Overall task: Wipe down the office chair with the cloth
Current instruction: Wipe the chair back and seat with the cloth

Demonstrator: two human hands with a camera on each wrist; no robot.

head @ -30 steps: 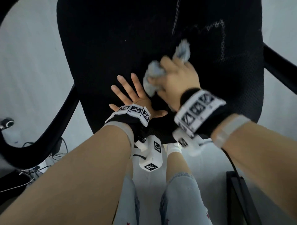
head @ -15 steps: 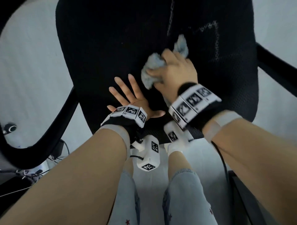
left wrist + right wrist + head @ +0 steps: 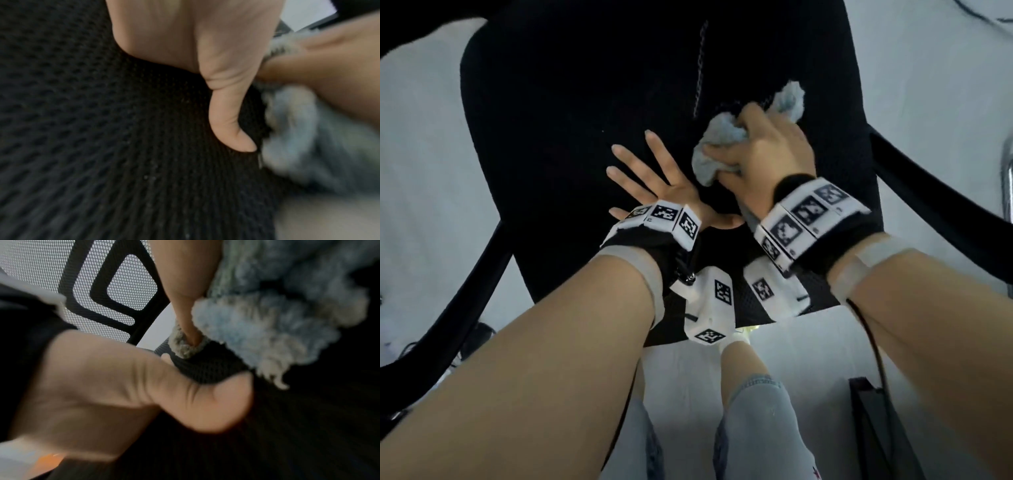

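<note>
The fluffy light-blue cloth (image 3: 717,150) is held bunched in the clamped grip of the right hand (image 3: 767,161) and pressed on the black mesh office chair seat (image 3: 571,113). The left hand (image 3: 654,181), fingers spread, is laid flat just beside it; unwiped mesh lies mostly leftward.

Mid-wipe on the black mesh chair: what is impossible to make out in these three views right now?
- Fluffy blue-grey cloth: bunched in the right hand in the head view, motion-blurred in the left wrist view; its contact face is hidden.
- Black mesh office chair seat: too dark in the head view to judge dirt; both forearms cover its front edge.
- Left hand: lies flat; the mesh beneath is hidden.
- Chair base: not visible.
</note>
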